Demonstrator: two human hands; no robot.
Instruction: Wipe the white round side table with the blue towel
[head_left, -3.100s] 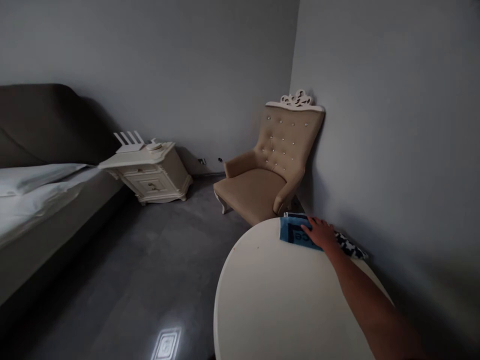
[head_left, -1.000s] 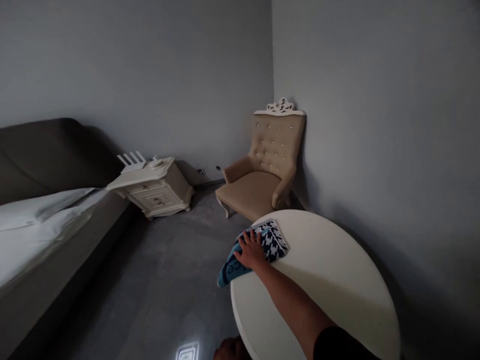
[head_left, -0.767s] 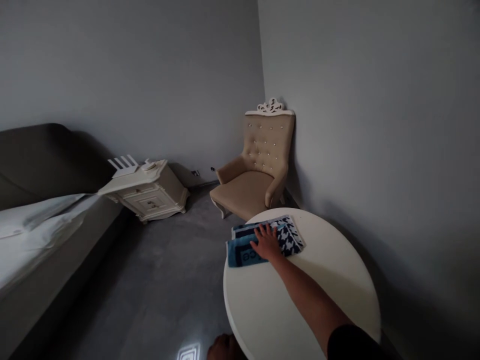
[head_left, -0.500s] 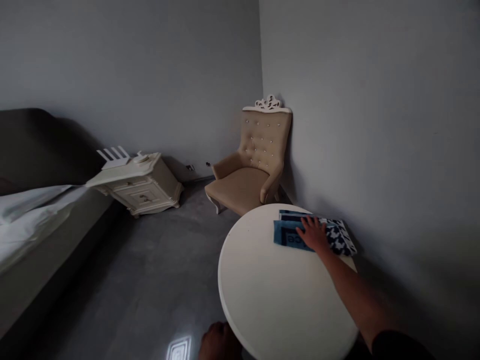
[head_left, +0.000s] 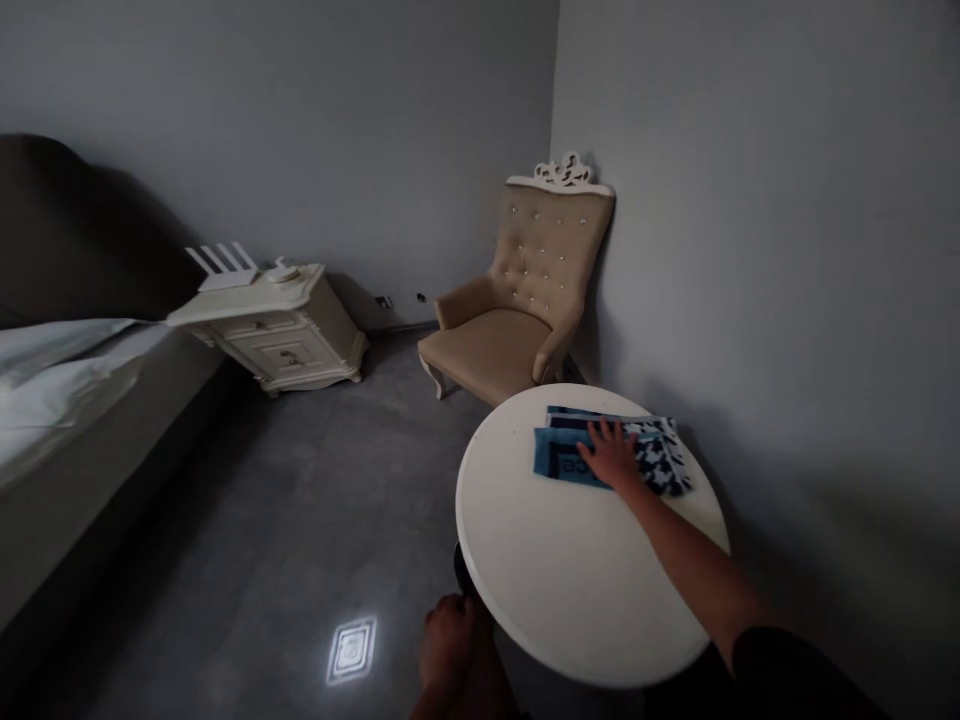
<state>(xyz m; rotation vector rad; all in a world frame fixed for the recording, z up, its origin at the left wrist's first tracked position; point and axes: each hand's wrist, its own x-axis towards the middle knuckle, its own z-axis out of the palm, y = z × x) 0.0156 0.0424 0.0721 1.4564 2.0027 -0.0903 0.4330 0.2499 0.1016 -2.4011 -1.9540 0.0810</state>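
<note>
My right hand (head_left: 611,455) lies palm down on a folded towel (head_left: 555,453), fingers spread. The cloth is blue and dark navy with lettering on its left part, and has a dark-and-white pattern on its right part. It rests near the far right rim of a round white table (head_left: 570,570). Below the table's left edge, low in view, my left hand (head_left: 448,638) is closed with curled fingers. Whatever it may hold is hidden.
A tan tufted armchair (head_left: 495,345) with a carved white crest stands in the corner behind the table. Further left are a white nightstand (head_left: 300,345) carrying a white router (head_left: 229,275), and a bed (head_left: 67,400). A grey wall (head_left: 787,250) rises close on the right.
Under my right hand, the towel has slid left on the table, away from the right rim. My left hand shows more fully, and the view has tilted down slightly.
</note>
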